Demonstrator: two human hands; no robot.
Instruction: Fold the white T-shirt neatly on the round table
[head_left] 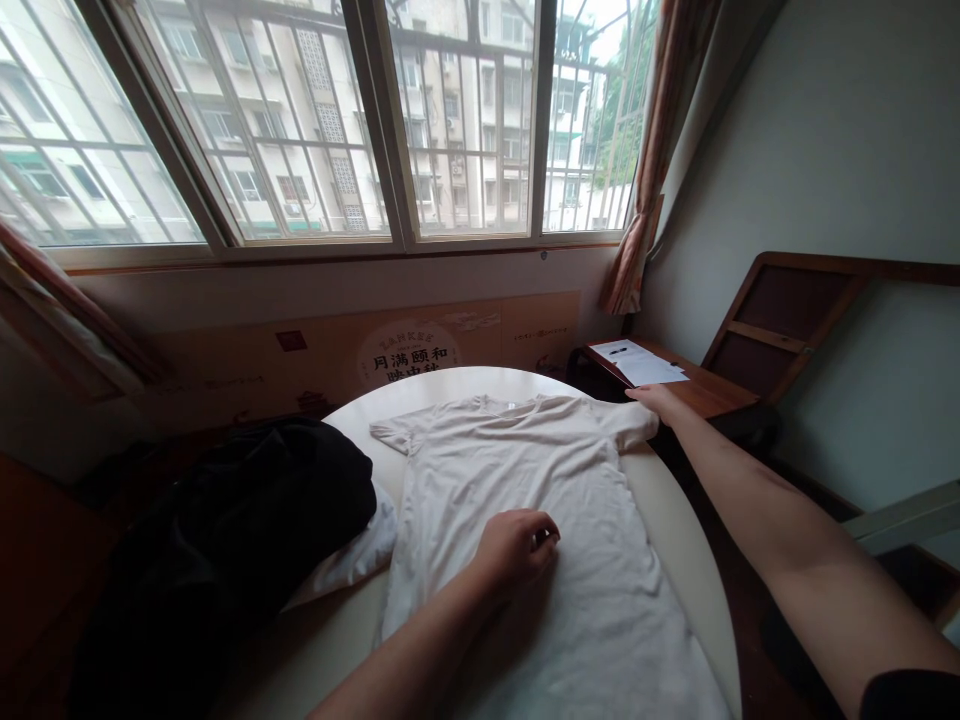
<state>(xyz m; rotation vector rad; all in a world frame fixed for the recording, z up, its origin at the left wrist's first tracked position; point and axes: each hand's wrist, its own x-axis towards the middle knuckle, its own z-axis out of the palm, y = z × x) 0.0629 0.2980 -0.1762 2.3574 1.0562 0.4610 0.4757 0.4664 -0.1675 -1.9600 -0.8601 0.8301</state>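
Observation:
A white short-sleeved T-shirt [517,470] lies spread on a round white table [701,560], its neckline towards the window and some wrinkles across the chest. My right hand [651,398] reaches to the far right and grips the end of the sleeve there, fingers closed. Over the middle of the shirt is my left hand [519,545], its fingers loosely curled in with nothing visible between them. Whether that hand touches the cloth is hard to tell.
A heap of black cloth [255,510] covers the table's left side, with white fabric [360,550] under it. Beyond the table's right edge, a wooden chair [712,385] holds paper sheets [637,362] and a pen. A barred window [469,140] and a printed cardboard panel [525,325] stand behind.

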